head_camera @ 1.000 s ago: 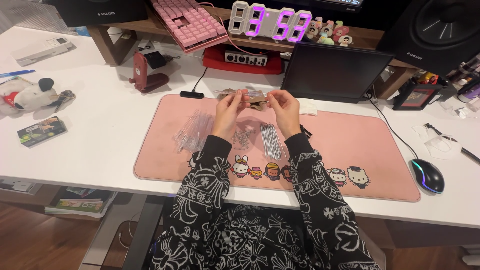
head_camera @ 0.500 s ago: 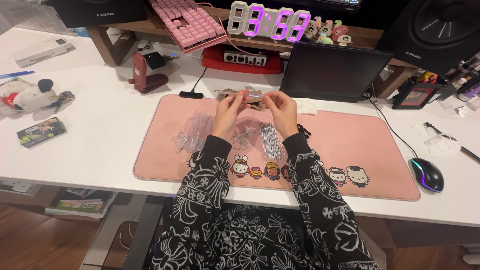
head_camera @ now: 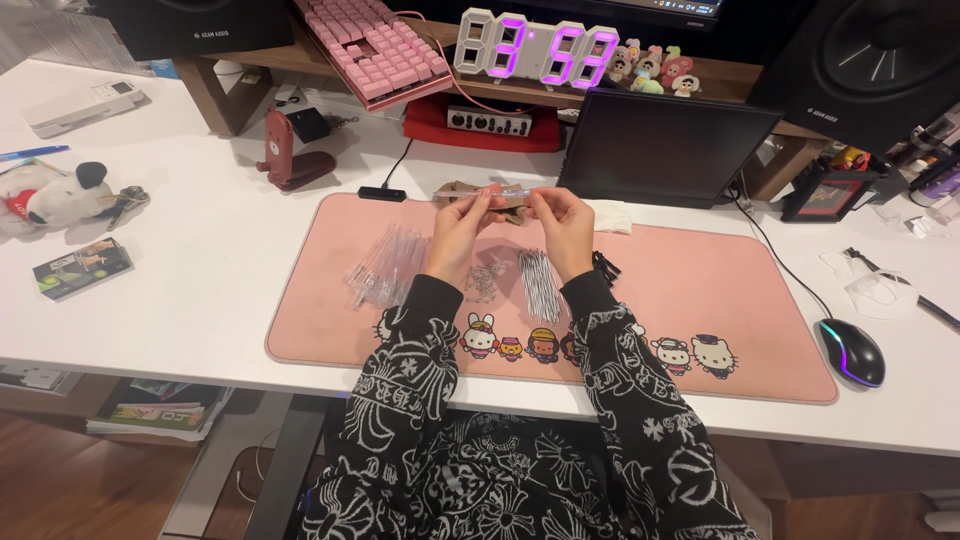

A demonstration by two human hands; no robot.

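Observation:
Both hands are raised over the far edge of a pink desk mat (head_camera: 700, 300). My left hand (head_camera: 460, 228) and my right hand (head_camera: 562, 222) pinch the two ends of a thin clear tube (head_camera: 505, 192), held level between them. Below the hands lie a pile of clear tubes (head_camera: 385, 265), a small heap of metal springs (head_camera: 485, 282) and a bundle of thin dark refills (head_camera: 540, 280). A brownish piece of packaging (head_camera: 455, 190) sits just beyond my left fingers.
A small dark screen (head_camera: 665, 145) stands behind the mat. A pink keyboard (head_camera: 375, 45) and a digital clock (head_camera: 540, 50) rest on a wooden shelf. A lit mouse (head_camera: 852, 352) lies at right, a plush dog (head_camera: 60, 195) at left, a red stand (head_camera: 290, 155) nearby.
The hands stay in the same spot over the mat. The fingers have shifted slightly along the clear tube; the rest is unmoved.

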